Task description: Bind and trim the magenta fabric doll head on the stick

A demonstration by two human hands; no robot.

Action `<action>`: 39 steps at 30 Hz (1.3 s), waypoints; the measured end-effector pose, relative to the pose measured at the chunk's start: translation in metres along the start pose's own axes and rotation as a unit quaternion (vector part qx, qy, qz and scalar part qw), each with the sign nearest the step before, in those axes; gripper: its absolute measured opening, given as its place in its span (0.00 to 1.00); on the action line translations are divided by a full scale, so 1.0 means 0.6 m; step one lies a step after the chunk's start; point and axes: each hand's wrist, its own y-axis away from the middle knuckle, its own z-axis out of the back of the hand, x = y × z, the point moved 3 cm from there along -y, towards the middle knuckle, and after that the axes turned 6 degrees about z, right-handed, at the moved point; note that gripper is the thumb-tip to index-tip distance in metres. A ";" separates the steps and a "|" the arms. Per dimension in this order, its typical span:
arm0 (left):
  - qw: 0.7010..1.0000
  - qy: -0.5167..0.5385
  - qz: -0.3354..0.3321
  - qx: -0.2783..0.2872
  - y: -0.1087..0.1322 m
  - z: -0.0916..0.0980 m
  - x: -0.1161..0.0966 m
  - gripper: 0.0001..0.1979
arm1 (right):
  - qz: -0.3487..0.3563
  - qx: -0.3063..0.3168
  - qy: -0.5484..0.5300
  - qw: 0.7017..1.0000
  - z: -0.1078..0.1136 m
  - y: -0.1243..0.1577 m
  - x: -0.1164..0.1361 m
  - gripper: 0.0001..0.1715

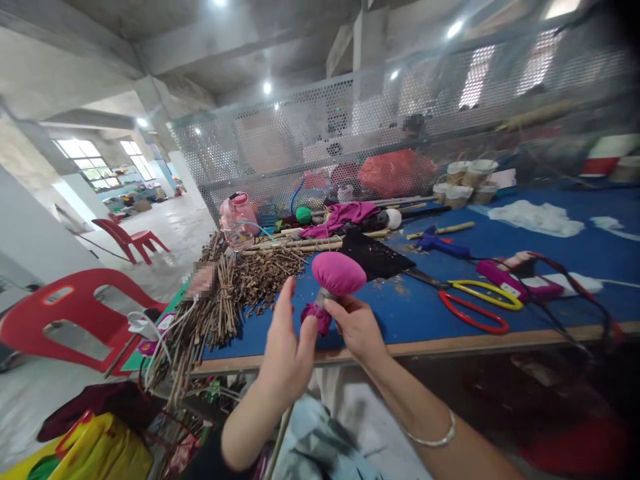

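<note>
A rounded bundle of magenta cloth (pixel 339 272), smooth and stuffed-looking on top, is bound at its neck with a grey wrapping (pixel 325 298). Its gathered cloth end hangs below. My right hand (pixel 357 327) pinches that neck between thumb and fingers, just over the table's front edge. To its left, my left hand (pixel 290 340) has its fingers stretched upward and its thumb beside the gathered end; whether the thumb touches the cloth I cannot tell. Scissors (pixel 463 297) with one yellow and one red handle lie to the right, their blades toward a piece of black cloth (pixel 373 257).
Bundled dry twigs (pixel 225 293) cover the table's left end. Behind are a pink jug (pixel 240 217), magenta cloth (pixel 345 217), sticks and a green ball (pixel 303 215). A blue glue gun (pixel 443 245), a purple power strip (pixel 520 283) and cables lie right. Red chairs (pixel 85 313) stand left.
</note>
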 end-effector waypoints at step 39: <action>0.710 0.436 0.368 0.413 -0.169 -0.094 0.060 0.28 | -0.136 0.306 -0.043 0.941 0.022 -0.200 0.003 0.25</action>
